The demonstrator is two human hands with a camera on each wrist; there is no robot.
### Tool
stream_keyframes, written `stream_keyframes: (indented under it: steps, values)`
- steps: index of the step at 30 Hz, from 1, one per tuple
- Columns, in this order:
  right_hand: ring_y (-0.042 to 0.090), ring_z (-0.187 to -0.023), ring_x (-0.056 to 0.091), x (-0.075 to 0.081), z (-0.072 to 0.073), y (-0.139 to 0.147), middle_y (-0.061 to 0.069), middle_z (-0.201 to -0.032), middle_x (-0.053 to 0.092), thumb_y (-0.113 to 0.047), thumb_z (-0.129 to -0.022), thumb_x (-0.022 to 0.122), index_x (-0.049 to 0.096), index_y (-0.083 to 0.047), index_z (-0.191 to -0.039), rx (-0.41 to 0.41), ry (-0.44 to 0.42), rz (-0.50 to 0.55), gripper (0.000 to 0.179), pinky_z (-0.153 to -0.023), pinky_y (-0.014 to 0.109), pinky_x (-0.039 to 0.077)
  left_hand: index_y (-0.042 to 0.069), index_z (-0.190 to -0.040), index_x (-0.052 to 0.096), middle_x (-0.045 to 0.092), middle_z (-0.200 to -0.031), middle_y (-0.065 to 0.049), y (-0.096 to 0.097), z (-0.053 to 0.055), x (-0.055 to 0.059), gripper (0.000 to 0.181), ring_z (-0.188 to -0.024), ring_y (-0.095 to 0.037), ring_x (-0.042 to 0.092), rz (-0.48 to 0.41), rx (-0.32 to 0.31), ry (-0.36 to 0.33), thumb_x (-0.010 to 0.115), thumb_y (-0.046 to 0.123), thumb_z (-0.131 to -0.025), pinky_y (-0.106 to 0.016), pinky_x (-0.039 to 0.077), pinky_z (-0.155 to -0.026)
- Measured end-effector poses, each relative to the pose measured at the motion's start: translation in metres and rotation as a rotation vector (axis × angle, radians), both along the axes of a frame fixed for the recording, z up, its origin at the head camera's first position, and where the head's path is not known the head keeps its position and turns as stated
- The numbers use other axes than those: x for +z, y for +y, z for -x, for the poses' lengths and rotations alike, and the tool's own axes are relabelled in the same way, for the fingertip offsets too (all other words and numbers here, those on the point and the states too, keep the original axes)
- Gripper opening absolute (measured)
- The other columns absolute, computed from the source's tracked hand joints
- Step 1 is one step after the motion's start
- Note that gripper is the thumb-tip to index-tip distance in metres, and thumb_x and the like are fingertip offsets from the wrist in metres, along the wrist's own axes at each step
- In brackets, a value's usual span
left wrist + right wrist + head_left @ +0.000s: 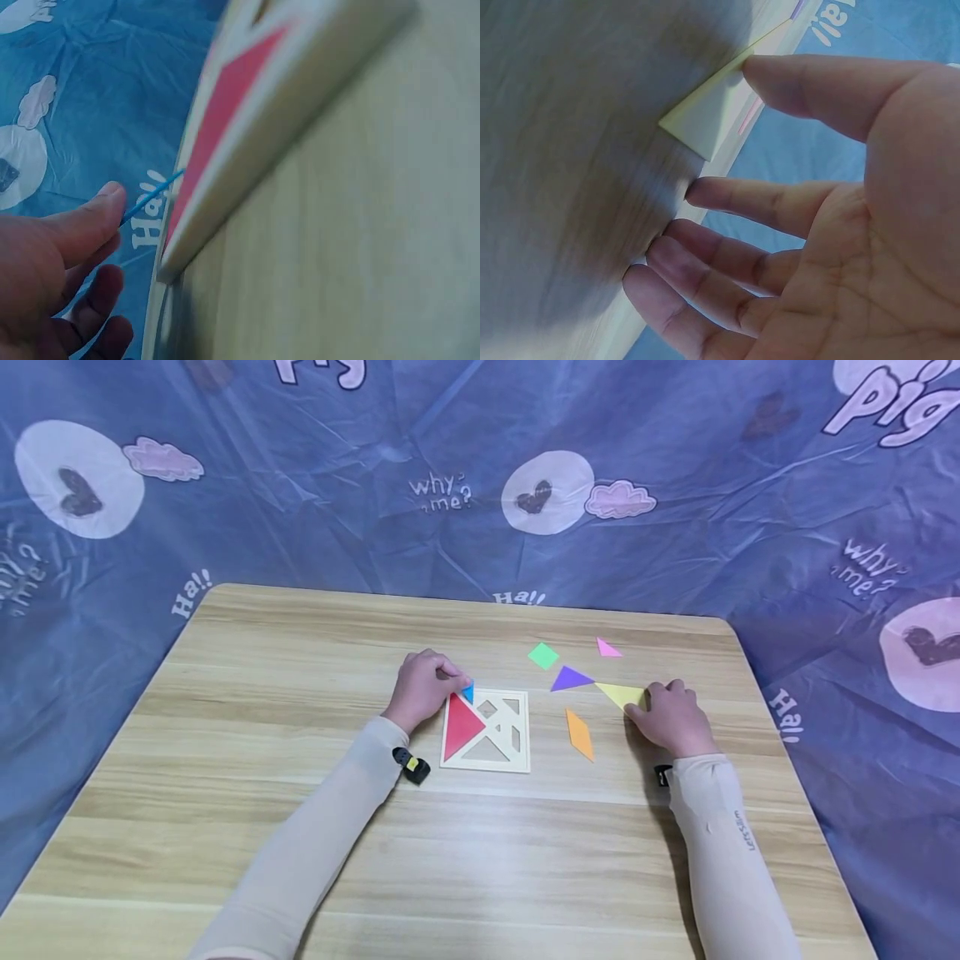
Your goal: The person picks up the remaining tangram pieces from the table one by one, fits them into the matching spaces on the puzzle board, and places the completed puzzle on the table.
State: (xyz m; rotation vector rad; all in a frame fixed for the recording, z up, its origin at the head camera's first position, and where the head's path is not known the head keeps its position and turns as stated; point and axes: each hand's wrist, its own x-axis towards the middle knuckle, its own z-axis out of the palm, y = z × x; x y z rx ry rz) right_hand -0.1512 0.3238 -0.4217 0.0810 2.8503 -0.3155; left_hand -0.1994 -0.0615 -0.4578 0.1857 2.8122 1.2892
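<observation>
My left hand (423,689) pinches a small blue tangram piece (468,692) between thumb and fingers at the top edge of a white puzzle board (486,766). Edge-on in the left wrist view, the blue piece (154,196) tilts over the board's rim. A red triangle (462,727) fills the board's left recess; the other visible recesses hold no piece. To the right, my right hand (675,720) is at a yellow triangle (617,693) lying on the table. In the right wrist view its thumb tip is against the yellow triangle's (705,112) edge, the other fingers extended to the tabletop.
Between board and right hand lie a purple triangle (572,678) and an orange parallelogram (579,737). A green square (543,656) and a pink triangle (608,648) lie farther back. The wooden table (480,852) ends at a blue printed curtain (337,527).
</observation>
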Motion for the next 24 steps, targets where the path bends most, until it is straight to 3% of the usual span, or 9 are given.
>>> stream_keyframes:
  steps: [10,15,17,22,24]
  values:
    - [0.061,-0.116,0.04,0.0,0.0,0.002,0.046,-0.13,0.037,-0.038,-0.102,0.055,0.043,0.02,-0.139,-0.006,0.002,0.009,0.069,-0.084,0.071,0.048,0.019,-0.082,0.078,0.068,-0.093,0.001,0.001,0.001,0.0,0.021,-0.1,-0.026,0.055,0.187,-0.099,0.034,0.085,0.038,-0.087,-0.047,0.042,-0.098]
    - [0.061,-0.117,0.039,0.0,0.0,0.003,0.047,-0.132,0.036,-0.038,-0.103,0.054,0.042,0.02,-0.14,-0.01,-0.003,0.008,0.07,-0.083,0.07,0.048,0.019,-0.092,0.079,0.069,-0.099,0.002,-0.001,0.0,0.001,0.017,-0.102,-0.025,0.057,0.194,-0.187,0.048,0.08,0.037,-0.092,-0.046,0.045,-0.097]
    - [0.061,-0.117,0.039,0.0,0.001,0.003,0.047,-0.132,0.036,-0.038,-0.103,0.054,0.042,0.02,-0.141,-0.008,-0.005,0.007,0.071,-0.083,0.071,0.047,0.018,-0.102,0.079,0.07,-0.106,0.001,-0.005,-0.002,0.003,0.017,-0.106,-0.024,0.058,0.202,-0.262,0.057,0.076,0.033,-0.096,-0.044,0.047,-0.1]
    - [0.061,-0.117,0.04,-0.004,0.002,0.003,0.046,-0.132,0.036,-0.04,-0.103,0.053,0.042,0.019,-0.141,-0.003,-0.002,0.003,0.071,-0.083,0.071,0.048,0.017,-0.131,0.071,0.065,-0.133,-0.004,-0.021,-0.009,0.007,0.035,-0.127,-0.023,0.057,0.304,-0.54,0.068,0.072,0.032,-0.099,-0.042,0.045,-0.112]
    - [0.061,-0.117,0.04,-0.005,0.003,0.003,0.046,-0.132,0.036,-0.04,-0.103,0.054,0.042,0.019,-0.141,-0.006,0.002,0.002,0.071,-0.082,0.07,0.048,0.018,-0.138,0.067,0.062,-0.142,-0.005,-0.025,-0.013,0.01,0.044,-0.134,-0.024,0.054,0.353,-0.602,0.058,0.073,0.037,-0.098,-0.044,0.043,-0.115]
